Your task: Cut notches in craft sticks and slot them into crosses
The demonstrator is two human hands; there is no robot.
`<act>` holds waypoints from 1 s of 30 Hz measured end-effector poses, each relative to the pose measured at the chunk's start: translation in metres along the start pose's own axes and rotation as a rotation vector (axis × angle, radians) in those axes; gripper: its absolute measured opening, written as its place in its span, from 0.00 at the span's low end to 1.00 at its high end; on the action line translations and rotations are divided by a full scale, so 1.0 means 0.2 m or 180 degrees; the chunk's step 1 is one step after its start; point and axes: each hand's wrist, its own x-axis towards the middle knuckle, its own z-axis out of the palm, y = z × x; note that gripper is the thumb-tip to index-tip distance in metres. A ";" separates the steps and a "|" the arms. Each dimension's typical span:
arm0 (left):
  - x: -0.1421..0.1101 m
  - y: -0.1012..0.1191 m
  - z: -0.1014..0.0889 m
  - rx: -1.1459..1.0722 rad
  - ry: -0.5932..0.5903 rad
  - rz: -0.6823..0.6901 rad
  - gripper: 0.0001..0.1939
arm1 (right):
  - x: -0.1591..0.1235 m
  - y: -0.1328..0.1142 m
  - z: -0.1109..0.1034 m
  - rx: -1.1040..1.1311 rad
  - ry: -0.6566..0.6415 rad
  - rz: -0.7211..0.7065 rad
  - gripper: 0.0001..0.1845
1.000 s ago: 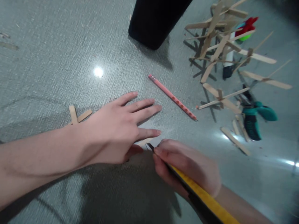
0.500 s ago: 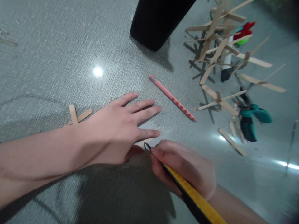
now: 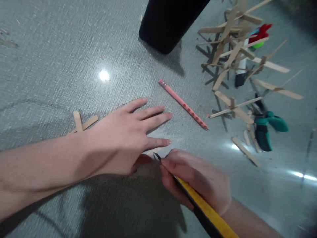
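Observation:
My left hand (image 3: 133,132) lies flat with its fingers spread. Between its thumb and index finger shows a bit of a pale wooden stick (image 3: 153,151); the palm hides the rest. In my right hand (image 3: 195,175) is a yellow and black utility knife (image 3: 205,206), gripped like a pen. Its dark blade tip points at the stick beside my left index finger; whether it touches I cannot tell. A pink pencil (image 3: 184,105) rests just beyond my left fingertips. Two crossed craft sticks (image 3: 78,121) show beside my left forearm.
Craft-stick structures (image 3: 231,46) stand at the upper right, with a red and green object (image 3: 260,36) among them. Green-handled pliers (image 3: 264,132) and loose stick pieces (image 3: 245,151) lie at the right. A black container (image 3: 168,26) stands at the top. The grey table (image 3: 49,76) is textured.
The knife and my right hand have shifted very slightly right and down. My left hand stays in place.

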 end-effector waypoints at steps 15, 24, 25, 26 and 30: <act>-0.01 0.00 0.01 -0.0066 0.0017 -0.0020 0.30 | 0.01 0.00 -0.02 -0.0457 0.0010 -0.0152 0.18; -0.01 -0.01 0.02 -0.0094 0.0074 0.0031 0.29 | 0.00 -0.01 -0.02 -0.0262 -0.0103 -0.0131 0.19; -0.01 -0.01 0.02 -0.0100 0.0057 0.0033 0.29 | 0.00 -0.01 -0.01 -0.0259 -0.0081 -0.0107 0.19; -0.01 -0.01 0.02 -0.0106 0.0033 0.0030 0.29 | 0.00 -0.01 -0.01 -0.0261 -0.0060 -0.0086 0.19; -0.01 0.00 0.01 -0.0117 -0.0018 -0.0013 0.30 | -0.01 0.00 0.00 -0.0201 -0.0073 -0.0059 0.18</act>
